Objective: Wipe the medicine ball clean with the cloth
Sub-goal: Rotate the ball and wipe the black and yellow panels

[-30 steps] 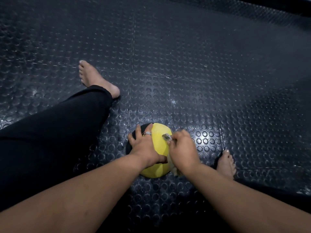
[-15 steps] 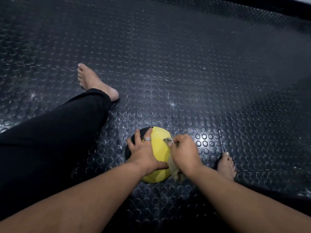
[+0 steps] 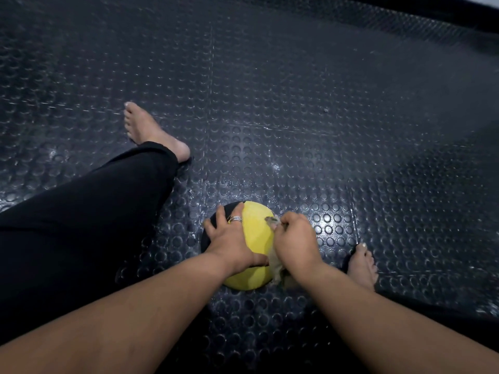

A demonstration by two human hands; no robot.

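Note:
A yellow and black medicine ball [image 3: 256, 233] sits on the studded black floor mat between my legs. My left hand [image 3: 229, 240], with a ring on one finger, lies spread over the ball's left side, fingers straight. My right hand [image 3: 295, 242] grips a pale, frayed cloth [image 3: 275, 261] and holds it against the ball's right side. A bit of cloth sticks out above my fingers and more hangs below my wrist. The right side of the ball is hidden under my hand.
The black studded rubber mat [image 3: 297, 117] covers the floor all around. My left leg in black trousers [image 3: 81, 217] stretches out to the left, its bare foot [image 3: 151, 133] ahead. My right bare foot [image 3: 361, 265] rests just right of the ball.
The view has shifted slightly. My right hand with the cloth has slid a little down the ball's right side. My left hand stays on the ball.

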